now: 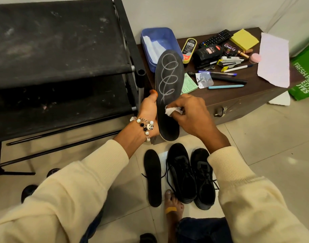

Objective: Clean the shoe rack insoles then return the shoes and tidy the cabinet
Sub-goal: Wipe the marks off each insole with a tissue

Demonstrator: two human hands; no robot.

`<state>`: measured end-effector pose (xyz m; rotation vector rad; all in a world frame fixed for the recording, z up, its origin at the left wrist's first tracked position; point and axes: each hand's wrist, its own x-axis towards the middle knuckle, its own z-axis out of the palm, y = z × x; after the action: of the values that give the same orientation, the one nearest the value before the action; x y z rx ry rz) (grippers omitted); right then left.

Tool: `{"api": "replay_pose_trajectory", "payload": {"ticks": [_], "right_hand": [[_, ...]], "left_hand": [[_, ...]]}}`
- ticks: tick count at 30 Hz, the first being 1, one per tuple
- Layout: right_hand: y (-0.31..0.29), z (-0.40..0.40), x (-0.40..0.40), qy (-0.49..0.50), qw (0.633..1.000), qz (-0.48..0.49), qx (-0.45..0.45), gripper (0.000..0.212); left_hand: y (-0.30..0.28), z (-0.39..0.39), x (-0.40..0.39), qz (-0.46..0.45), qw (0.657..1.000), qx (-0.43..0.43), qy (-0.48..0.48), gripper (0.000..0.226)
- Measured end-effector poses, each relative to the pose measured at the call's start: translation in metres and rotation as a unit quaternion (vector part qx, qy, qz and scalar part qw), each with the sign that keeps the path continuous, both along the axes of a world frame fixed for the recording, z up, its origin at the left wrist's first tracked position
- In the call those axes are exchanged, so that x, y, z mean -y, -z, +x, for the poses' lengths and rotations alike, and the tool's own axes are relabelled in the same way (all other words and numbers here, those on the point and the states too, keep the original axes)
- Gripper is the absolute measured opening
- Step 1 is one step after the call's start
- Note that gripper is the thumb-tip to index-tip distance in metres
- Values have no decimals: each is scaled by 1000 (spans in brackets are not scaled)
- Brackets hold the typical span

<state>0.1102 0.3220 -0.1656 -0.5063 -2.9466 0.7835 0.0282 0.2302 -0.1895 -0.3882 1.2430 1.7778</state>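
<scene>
While our left hand [147, 109] grips the insole [168, 88] upright, its length runs away from our right hand [190, 113], pinching a tissue [169, 111].

Left of the left hand [147, 109]: shoe rack [62, 67] with dusty fabric shelves, its corner post just beside the thumb; passage blocked on that side. Ahead of the right hand [190, 116]: low cabinet [238, 100], its top crowded with a blue tray [159, 42], polish bottles [208, 53], pens [225, 86], remote [215, 38] and paper sheet [273, 60]; bare wood only along the near edge. Below both hands: spare insole [153, 178], pair of black shoes [192, 176] and a bare foot [173, 207] take the floor; open tile [273, 146] lies to the right of the right hand.
</scene>
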Motion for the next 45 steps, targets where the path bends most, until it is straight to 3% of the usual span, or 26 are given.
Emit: {"api": "replay_pose_trajectory", "payload": {"ticks": [3,7,10,19,22,26,31,35,41,45], "right_hand": [[-1,1,0,-24,1000,-19,8,21],[0,0,-6,75,997,30,-15,23],[1,-2,-4,96,994,41,-23,23],[-4,-3,11,-50,998,-13,-27,21],[-4,-1,3,16,999,7,-45,24],[-1,-3,1,95,993,59,-47,21],[-1,-4,13,5,999,6,-49,19],[-6,-4,17,-65,997,-17,-44,20],[0,-3,-2,51,994,96,4,24],[2,-5,5,49,997,64,-14,21]], "left_hand": [[-2,-2,0,-10,1000,7,-4,54],[-2,0,-2,-7,1000,5,-23,47],[2,-1,-4,-18,999,-2,-33,49],[9,-7,-4,-27,999,-15,-18,59],[9,-5,-4,-37,999,-27,-8,58],[8,-1,-6,14,1000,-22,7,47],[11,-5,-4,7,1000,-12,-11,30],[10,-5,-4,1,1000,-21,-15,32],[7,-1,-5,22,1000,-19,-11,33],[10,1,-5,7,999,-26,-22,31]]}}
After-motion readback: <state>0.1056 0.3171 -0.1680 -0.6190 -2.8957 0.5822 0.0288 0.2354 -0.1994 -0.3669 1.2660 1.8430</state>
